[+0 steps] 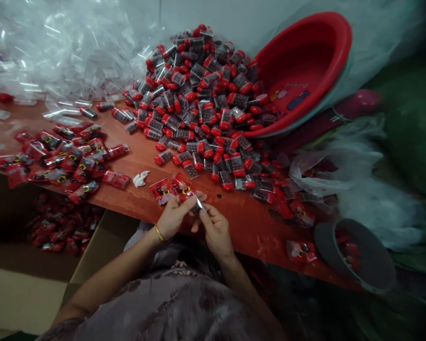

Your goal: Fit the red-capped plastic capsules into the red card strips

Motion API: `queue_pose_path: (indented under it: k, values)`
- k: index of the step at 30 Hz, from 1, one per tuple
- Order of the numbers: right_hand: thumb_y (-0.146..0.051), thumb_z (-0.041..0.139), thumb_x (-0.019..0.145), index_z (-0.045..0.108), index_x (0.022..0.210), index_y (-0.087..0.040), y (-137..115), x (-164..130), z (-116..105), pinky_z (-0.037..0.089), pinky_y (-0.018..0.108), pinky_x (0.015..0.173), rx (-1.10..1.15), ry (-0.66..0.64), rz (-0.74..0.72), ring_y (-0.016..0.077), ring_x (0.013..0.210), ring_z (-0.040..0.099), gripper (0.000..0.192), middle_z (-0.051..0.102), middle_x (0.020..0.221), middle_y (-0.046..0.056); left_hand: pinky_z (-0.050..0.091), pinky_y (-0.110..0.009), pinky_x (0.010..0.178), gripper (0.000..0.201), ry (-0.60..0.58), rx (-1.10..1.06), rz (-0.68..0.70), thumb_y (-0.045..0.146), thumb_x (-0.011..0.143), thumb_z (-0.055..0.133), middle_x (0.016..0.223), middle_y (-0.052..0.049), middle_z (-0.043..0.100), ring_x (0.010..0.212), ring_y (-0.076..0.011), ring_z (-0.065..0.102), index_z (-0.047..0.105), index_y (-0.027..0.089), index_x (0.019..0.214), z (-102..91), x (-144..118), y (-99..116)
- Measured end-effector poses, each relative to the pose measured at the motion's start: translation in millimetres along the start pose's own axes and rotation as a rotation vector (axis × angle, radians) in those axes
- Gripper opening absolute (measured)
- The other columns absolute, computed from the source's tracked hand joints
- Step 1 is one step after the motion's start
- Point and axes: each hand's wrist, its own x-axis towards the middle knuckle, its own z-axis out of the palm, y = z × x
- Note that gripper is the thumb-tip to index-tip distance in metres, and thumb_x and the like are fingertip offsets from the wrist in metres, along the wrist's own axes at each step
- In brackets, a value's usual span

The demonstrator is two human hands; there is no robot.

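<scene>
At the lower left of the frame an open cardboard box (pixel 57 246) stands below the worktop (pixel 142 156) edge, with red packets lying inside it. Above it, at the left of the frame, a loose heap of sealed red packets (pixel 62 158) rests on the worktop, and behind that, in the upper left, a mound of clear plastic sleeves (pixel 64 52) fills the back. A small white scrap (pixel 141 178) lies just right of the packets. At lower centre the left hand (pixel 173 215), a gold bangle at its wrist, pinches a small clear-wrapped item (pixel 199 204); its fingers are closed on the wrap. The right hand (pixel 216 229) meets it from the right, fingertips also closed on the same item, so both hands touch over the near worktop edge. Two red packets (pixel 172 188) lie just beyond the left hand. Above centre, a big pile of red-capped vials (pixel 202 104) spills from a tipped red basin (pixel 301 66) at upper right. At lower right a grey bowl (pixel 362 258) holds a few red pieces.
</scene>
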Motion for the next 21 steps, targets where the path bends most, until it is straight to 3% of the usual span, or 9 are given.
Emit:
queue_pose_path:
  k: [4, 8, 12, 17, 21]
  values:
    - [-0.043, 0.052, 0.087, 0.060, 0.090, -0.018, 2, -2, 4, 0.044, 0.021, 0.046, 0.032, 0.067, 0.013, 0.0092, 0.044, 0.055, 0.026, 0.064, 0.062, -0.002, 0.042, -0.022, 0.044, 0.050, -0.032, 0.068, 0.033, 0.049, 0.064, 0.074, 0.070, -0.004, 0.067, 0.047, -0.0092, 0.052, 0.069, 0.015, 0.099, 3.9, -6, -4]
    - [-0.043, 0.054, 0.086, 0.060, 0.088, -0.018, -5, -3, 8, 0.046, 0.020, 0.044, 0.006, 0.106, -0.036, 0.0077, 0.042, 0.056, 0.026, 0.068, 0.073, 0.000, 0.044, -0.022, 0.054, 0.038, 0.067, 0.097, 0.164, 0.051, 0.071, 0.066, 0.059, -0.001, 0.061, 0.054, -0.0093, 0.052, 0.070, 0.014, 0.078, -2.5, -6, -4]
    - [-0.043, 0.052, 0.086, 0.061, 0.087, -0.018, -9, -4, 10, 0.046, 0.021, 0.042, -0.061, 0.127, -0.090, 0.0080, 0.041, 0.056, 0.027, 0.069, 0.074, 0.001, 0.042, -0.021, 0.053, 0.034, 0.106, 0.197, 0.198, 0.047, 0.071, 0.069, 0.057, 0.000, 0.060, 0.053, -0.0087, 0.050, 0.066, 0.014, 0.065, -2.9, -6, -3]
    - [-0.044, 0.051, 0.086, 0.061, 0.088, -0.018, -7, -8, 11, 0.046, 0.021, 0.041, -0.168, 0.191, -0.120, 0.0092, 0.041, 0.057, 0.028, 0.069, 0.071, 0.001, 0.043, -0.022, 0.054, 0.033, 0.122, 0.186, 0.180, 0.047, 0.063, 0.075, 0.061, -0.002, 0.065, 0.054, -0.0102, 0.053, 0.069, 0.014, 0.065, 6.5, -8, 3]
    - [-0.039, 0.054, 0.085, 0.061, 0.094, -0.018, -8, -11, 9, 0.048, 0.023, 0.046, -0.285, 0.203, -0.195, 0.0115, 0.044, 0.059, 0.023, 0.068, 0.064, 0.000, 0.046, -0.024, 0.060, 0.033, 0.137, 0.037, 0.165, 0.045, 0.063, 0.076, 0.071, -0.005, 0.070, 0.060, -0.0121, 0.059, 0.072, 0.014, 0.076, 7.4, -4, 1]
